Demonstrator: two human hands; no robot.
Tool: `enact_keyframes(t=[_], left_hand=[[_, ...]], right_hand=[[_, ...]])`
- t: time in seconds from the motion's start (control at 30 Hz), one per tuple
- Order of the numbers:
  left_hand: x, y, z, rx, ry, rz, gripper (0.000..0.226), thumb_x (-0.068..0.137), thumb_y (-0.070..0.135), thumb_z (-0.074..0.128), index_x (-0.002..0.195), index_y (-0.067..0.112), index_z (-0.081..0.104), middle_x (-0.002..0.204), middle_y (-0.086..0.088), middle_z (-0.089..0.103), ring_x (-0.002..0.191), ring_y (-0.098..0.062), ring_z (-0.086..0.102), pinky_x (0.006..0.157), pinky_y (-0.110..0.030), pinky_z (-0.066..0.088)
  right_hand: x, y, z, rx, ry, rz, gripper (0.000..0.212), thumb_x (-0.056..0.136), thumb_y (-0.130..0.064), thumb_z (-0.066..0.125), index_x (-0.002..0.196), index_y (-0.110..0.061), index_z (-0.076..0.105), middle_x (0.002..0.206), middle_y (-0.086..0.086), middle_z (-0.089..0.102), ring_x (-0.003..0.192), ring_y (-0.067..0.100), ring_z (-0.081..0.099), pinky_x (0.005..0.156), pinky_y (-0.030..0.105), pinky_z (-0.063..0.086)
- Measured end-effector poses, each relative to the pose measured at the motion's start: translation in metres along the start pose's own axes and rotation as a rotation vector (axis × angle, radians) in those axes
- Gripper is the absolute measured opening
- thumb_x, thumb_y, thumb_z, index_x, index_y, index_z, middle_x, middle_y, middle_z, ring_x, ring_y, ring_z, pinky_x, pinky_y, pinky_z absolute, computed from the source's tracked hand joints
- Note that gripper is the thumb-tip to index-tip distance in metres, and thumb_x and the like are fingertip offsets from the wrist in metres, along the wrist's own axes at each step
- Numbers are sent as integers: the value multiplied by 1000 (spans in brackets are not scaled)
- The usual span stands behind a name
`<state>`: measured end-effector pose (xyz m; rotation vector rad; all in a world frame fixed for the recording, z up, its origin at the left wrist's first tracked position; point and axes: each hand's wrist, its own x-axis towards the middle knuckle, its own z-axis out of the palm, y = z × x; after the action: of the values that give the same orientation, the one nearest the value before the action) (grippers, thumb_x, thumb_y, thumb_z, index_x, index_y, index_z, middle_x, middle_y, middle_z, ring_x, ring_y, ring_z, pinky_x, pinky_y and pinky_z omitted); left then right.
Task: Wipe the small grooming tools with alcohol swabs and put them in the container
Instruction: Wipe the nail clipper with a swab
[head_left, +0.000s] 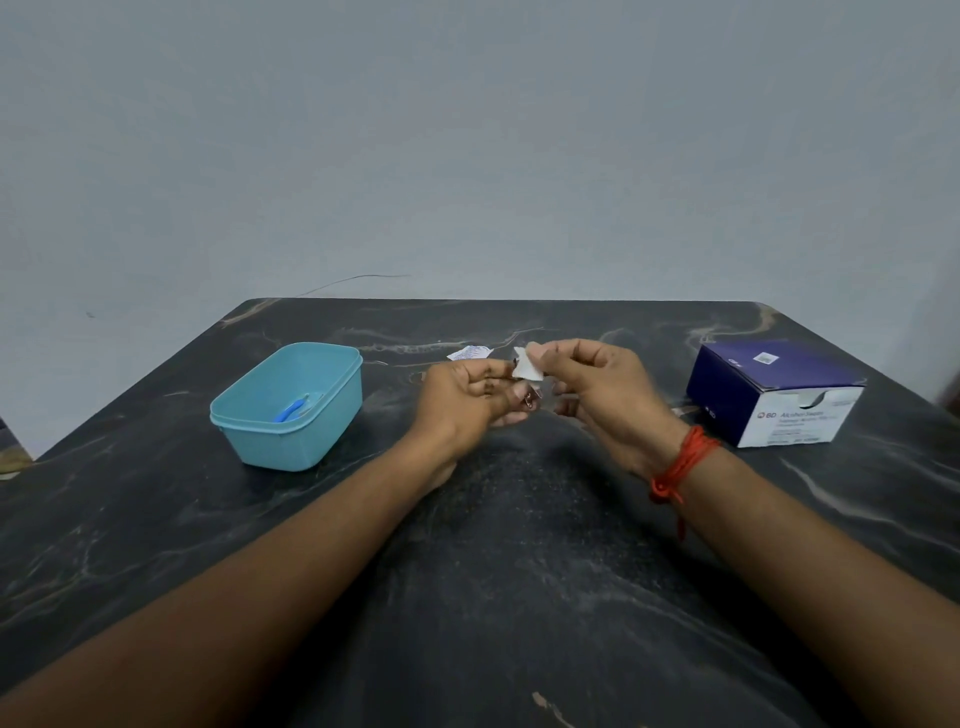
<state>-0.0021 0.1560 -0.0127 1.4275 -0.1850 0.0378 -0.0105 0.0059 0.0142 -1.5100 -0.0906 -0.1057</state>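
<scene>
My left hand (467, 397) is closed around a small metal grooming tool (531, 398), mostly hidden by the fingers, above the middle of the dark marble table (493, 571). My right hand (597, 395) pinches a white alcohol swab (525, 368) against the tool's upper end. A teal plastic container (291, 408) stands to the left with a blue tool (292, 410) lying inside. A torn swab wrapper (470, 354) lies on the table just behind my hands.
A purple and white box of alcohol swabs (774, 397) sits at the right, near the table's edge. A grey wall rises behind the table. A red thread is tied around my right wrist (680, 465).
</scene>
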Motion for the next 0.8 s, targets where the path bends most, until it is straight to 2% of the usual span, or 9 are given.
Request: enact_keyframes(t=[0.1, 0.2, 0.33, 0.43, 0.53, 0.7, 0.8], left_hand=[[2, -2, -1, 32, -48, -7, 27, 86, -21, 57, 99, -1, 69, 83, -13, 73, 70, -16, 74, 69, -24, 61], [2, -4, -2, 91, -75, 14, 24, 87, -19, 58, 94, 1, 70, 81, -12, 74, 71, -17, 74, 67, -23, 61], [1, -4, -1, 75, -82, 20, 15, 86, -13, 64, 91, 1, 70, 81, -13, 73, 67, -17, 72, 68, -25, 61], [2, -6, -2, 61, -59, 13, 14, 86, -13, 65, 91, -1, 69, 79, -14, 72, 64, -16, 72, 67, -26, 62], [3, -7, -3, 76, -39, -2, 16, 85, -14, 65, 101, -10, 66, 85, -20, 71, 64, -16, 72, 67, -26, 62], [3, -8, -3, 111, -30, 2, 22, 84, -17, 65, 106, -15, 65, 95, -29, 71, 73, -26, 73, 69, -29, 63], [2, -6, -3, 89, -25, -2, 21, 84, -15, 65, 105, -15, 65, 91, -26, 71, 68, -20, 73, 66, -26, 62]], right_hand=[[-1, 1, 0, -312, -11, -222, 9, 83, -13, 78, 78, -10, 72, 67, 0, 67, 53, -1, 55, 52, 13, 44], [2, 3, -3, -475, 82, -337, 15, 79, -24, 83, 79, -13, 73, 66, -4, 69, 53, -2, 57, 55, 14, 47], [9, 7, -11, -473, 85, -281, 16, 78, -30, 83, 87, -19, 76, 66, -1, 70, 56, 3, 57, 59, 22, 50], [9, 6, -10, -454, 7, -247, 9, 84, -20, 78, 91, -14, 78, 79, 8, 76, 64, 10, 61, 67, 32, 55], [8, 2, -12, -440, -34, -225, 11, 86, -13, 75, 96, -9, 78, 85, 12, 77, 67, 13, 63, 72, 33, 58], [7, 4, -11, -444, -22, -230, 14, 84, -17, 78, 93, -7, 78, 84, 15, 76, 67, 17, 62, 70, 36, 57], [8, 3, -12, -423, -51, -212, 12, 86, -13, 75, 96, -6, 77, 86, 13, 77, 68, 15, 62, 69, 30, 57]])
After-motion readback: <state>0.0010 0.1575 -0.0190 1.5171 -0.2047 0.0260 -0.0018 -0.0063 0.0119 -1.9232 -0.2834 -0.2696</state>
